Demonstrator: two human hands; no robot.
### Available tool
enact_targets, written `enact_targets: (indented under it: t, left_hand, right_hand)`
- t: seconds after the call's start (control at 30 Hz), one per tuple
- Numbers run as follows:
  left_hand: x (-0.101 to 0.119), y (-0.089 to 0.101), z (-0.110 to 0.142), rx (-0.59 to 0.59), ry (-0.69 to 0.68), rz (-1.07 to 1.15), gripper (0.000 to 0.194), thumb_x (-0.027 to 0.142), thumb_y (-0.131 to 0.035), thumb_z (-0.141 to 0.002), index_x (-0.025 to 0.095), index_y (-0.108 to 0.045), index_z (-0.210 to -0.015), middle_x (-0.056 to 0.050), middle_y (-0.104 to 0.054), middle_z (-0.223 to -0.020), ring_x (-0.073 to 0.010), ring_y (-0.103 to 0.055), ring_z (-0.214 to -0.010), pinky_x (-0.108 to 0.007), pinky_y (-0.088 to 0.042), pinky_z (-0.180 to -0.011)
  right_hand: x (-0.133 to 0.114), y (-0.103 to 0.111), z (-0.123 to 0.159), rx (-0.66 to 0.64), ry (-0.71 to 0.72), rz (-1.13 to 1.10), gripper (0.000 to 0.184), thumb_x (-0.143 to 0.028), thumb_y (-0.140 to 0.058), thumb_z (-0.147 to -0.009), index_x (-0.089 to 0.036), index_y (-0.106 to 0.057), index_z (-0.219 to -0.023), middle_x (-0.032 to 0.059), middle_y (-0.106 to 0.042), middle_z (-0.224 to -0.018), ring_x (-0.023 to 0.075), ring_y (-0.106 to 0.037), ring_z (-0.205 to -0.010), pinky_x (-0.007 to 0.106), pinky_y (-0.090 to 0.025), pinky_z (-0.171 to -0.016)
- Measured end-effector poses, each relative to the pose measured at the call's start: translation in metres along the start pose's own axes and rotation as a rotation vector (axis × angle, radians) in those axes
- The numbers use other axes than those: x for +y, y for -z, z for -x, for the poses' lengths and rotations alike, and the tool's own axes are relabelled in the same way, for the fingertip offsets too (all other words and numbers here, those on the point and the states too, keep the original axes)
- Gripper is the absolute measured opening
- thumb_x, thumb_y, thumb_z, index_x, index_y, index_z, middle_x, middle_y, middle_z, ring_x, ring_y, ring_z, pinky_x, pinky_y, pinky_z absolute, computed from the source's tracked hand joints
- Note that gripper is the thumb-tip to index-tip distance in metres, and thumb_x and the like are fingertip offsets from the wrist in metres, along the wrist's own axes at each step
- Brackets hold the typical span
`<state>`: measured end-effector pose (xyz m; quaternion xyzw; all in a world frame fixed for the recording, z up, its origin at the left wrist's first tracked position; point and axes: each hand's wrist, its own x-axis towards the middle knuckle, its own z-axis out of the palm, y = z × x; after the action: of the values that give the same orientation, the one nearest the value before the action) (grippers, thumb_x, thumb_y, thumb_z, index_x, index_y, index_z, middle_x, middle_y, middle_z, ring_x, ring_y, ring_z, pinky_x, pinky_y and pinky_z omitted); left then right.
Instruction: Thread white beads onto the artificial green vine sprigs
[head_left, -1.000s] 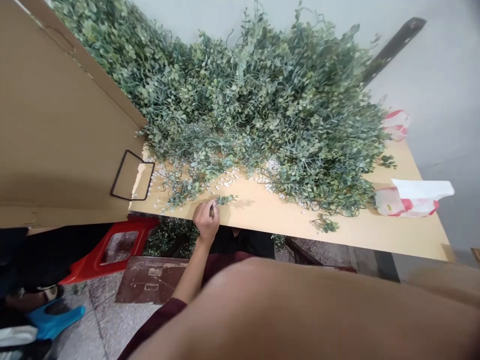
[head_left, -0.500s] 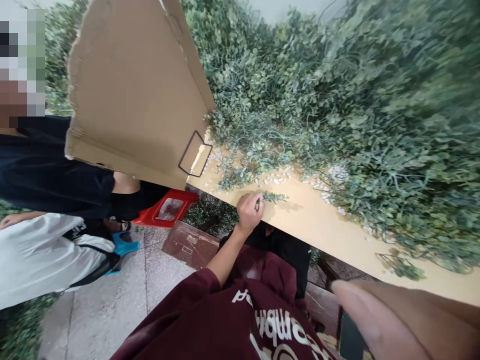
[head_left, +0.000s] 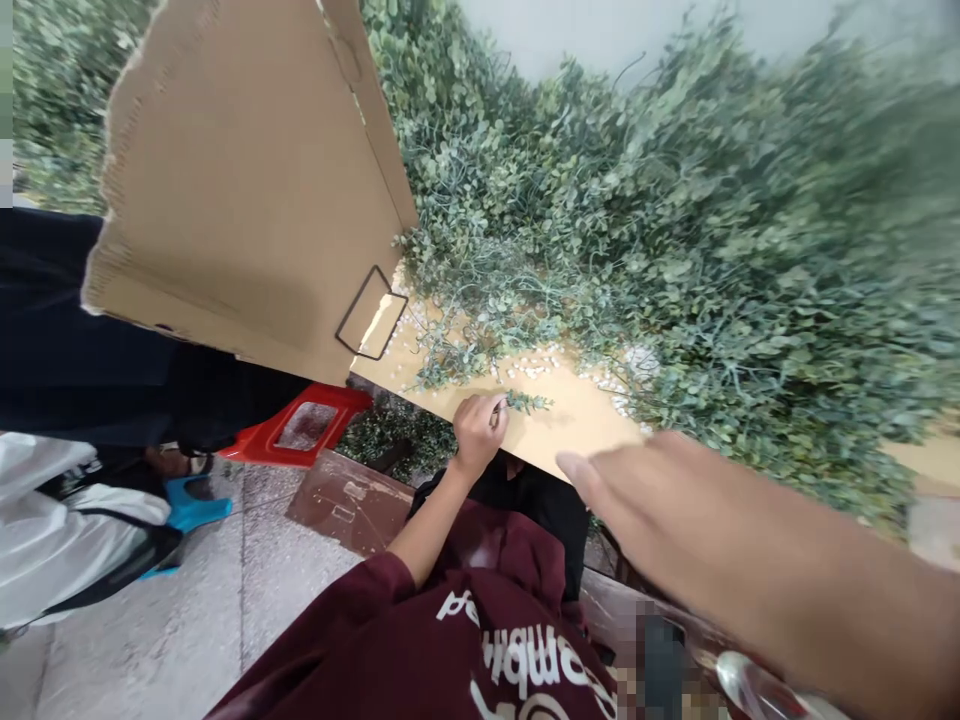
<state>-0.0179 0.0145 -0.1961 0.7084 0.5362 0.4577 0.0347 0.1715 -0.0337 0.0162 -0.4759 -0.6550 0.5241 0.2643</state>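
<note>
My left hand (head_left: 476, 432) rests at the near edge of the tan table (head_left: 581, 425), its fingers pinched on a small green sprig (head_left: 526, 402) that lies flat on the tabletop. A huge pile of green leafy stems (head_left: 637, 240) covers the table behind it, with small white bits (head_left: 536, 368) scattered along the pile's front. My right hand (head_left: 720, 540) is very close to the camera and blurred, one finger stretched out to the left. Whether it holds anything is hidden. My sleeve and chest are maroon.
A big cardboard sheet (head_left: 247, 190) with a cut-out handle leans over the table's left end. Another person in dark and white clothes (head_left: 75, 340) is at the left. A red stool (head_left: 300, 430) and a brown board (head_left: 345, 505) lie on the speckled floor below.
The view has swung left and down, bringing the other person and my maroon top into sight. My right hand has risen across the lower right. My left hand still holds the sprig.
</note>
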Motion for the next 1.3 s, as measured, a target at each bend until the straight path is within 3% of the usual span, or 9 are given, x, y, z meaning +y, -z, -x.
enact_targets:
  t: [0.07,0.17,0.4,0.53,0.7,0.8,1.03,1.2,1.3]
  left_hand:
    - [0.000,0.000,-0.001,0.005,0.000,0.016,0.020,0.019,-0.049,-0.092,0.018,-0.069,-0.090,-0.007,-0.068,-0.073,-0.0194,-0.062,-0.072,-0.032,-0.046,-0.072]
    - [-0.001,0.000,-0.001,0.001,-0.010,0.068,0.018,0.019,-0.050,-0.092,0.018,-0.068,-0.095,-0.007,-0.070,-0.077,-0.0196,-0.063,-0.074,-0.032,-0.046,-0.072]
    - [-0.002,0.001,-0.001,-0.029,-0.011,0.115,0.018,0.019,-0.051,-0.092,0.018,-0.067,-0.099,-0.007,-0.071,-0.081,-0.0203,-0.064,-0.075,-0.032,-0.045,-0.072]
    - [-0.002,-0.001,0.000,-0.036,-0.002,0.088,0.021,0.019,-0.048,-0.093,0.018,-0.068,-0.098,-0.008,-0.071,-0.082,-0.0205,-0.064,-0.077,-0.033,-0.045,-0.073]
    - [0.001,0.001,-0.004,-0.073,-0.003,0.029,0.019,0.018,-0.050,-0.092,0.018,-0.069,-0.095,-0.007,-0.070,-0.077,-0.0211,-0.064,-0.077,-0.033,-0.044,-0.074]
    - [0.004,0.008,-0.009,-0.163,0.005,0.050,0.016,0.015,-0.053,-0.089,0.018,-0.068,-0.096,-0.006,-0.070,-0.080,-0.0223,-0.063,-0.080,-0.033,-0.044,-0.075]
    - [0.003,0.021,-0.012,-0.307,-0.058,0.054,0.013,0.011,-0.057,-0.086,0.019,-0.066,-0.089,-0.006,-0.069,-0.085,-0.0227,-0.060,-0.085,-0.034,-0.045,-0.077]
    - [0.001,0.021,-0.005,-0.321,-0.115,-0.010,0.014,0.016,-0.058,-0.089,0.019,-0.068,-0.099,-0.008,-0.069,-0.093,-0.0241,-0.060,-0.091,-0.036,-0.044,-0.079]
    - [0.002,0.023,-0.003,-0.336,-0.118,-0.033,0.017,0.018,-0.060,-0.089,0.020,-0.069,-0.104,-0.008,-0.069,-0.096,-0.0248,-0.060,-0.092,-0.037,-0.043,-0.079]
  right_hand:
    - [-0.008,0.007,-0.017,-0.103,-0.088,0.012,0.044,-0.062,-0.054,-0.087,-0.025,-0.072,-0.074,0.0042,-0.072,-0.063,0.0174,-0.068,-0.052,0.028,-0.053,-0.046]
    - [-0.009,0.011,-0.045,-0.394,-0.384,-0.112,0.060,-0.069,-0.049,-0.085,-0.012,-0.070,-0.080,0.0106,-0.075,-0.072,0.0165,-0.069,-0.052,0.026,-0.055,-0.048]
    - [0.022,0.005,-0.063,-0.366,-0.463,-0.255,0.061,-0.068,-0.050,-0.085,-0.010,-0.067,-0.081,0.0132,-0.074,-0.078,0.0152,-0.068,-0.053,0.023,-0.052,-0.048]
    - [0.041,0.004,-0.073,-0.250,-0.479,-0.028,0.057,-0.062,-0.041,-0.092,-0.011,-0.064,-0.082,0.0121,-0.072,-0.079,0.0150,-0.067,-0.054,0.023,-0.050,-0.050]
    - [0.073,-0.002,-0.103,0.154,-0.367,0.678,0.031,-0.039,-0.051,-0.094,-0.014,-0.058,-0.112,0.0111,-0.070,-0.085,0.0211,-0.068,-0.072,0.025,-0.044,-0.061]
    - [0.091,-0.012,-0.117,0.183,-0.357,0.860,0.038,-0.036,-0.058,-0.090,-0.014,-0.052,-0.120,0.0155,-0.070,-0.095,0.0279,-0.066,-0.088,0.028,-0.041,-0.067]
    - [0.115,-0.019,-0.123,0.241,-0.309,0.828,0.017,-0.012,-0.041,-0.094,-0.012,-0.057,-0.101,0.0160,-0.067,-0.088,0.0250,-0.062,-0.078,0.029,-0.037,-0.066]
    - [0.120,-0.011,-0.113,0.287,-0.273,0.742,0.018,-0.013,-0.039,-0.091,-0.015,-0.057,-0.093,0.0055,-0.062,-0.072,0.0186,-0.059,-0.067,0.026,-0.039,-0.062]
    - [0.120,-0.010,-0.093,0.315,-0.215,0.511,0.022,-0.019,-0.038,-0.090,-0.017,-0.057,-0.102,-0.0021,-0.055,-0.065,0.0147,-0.055,-0.056,0.023,-0.040,-0.054]
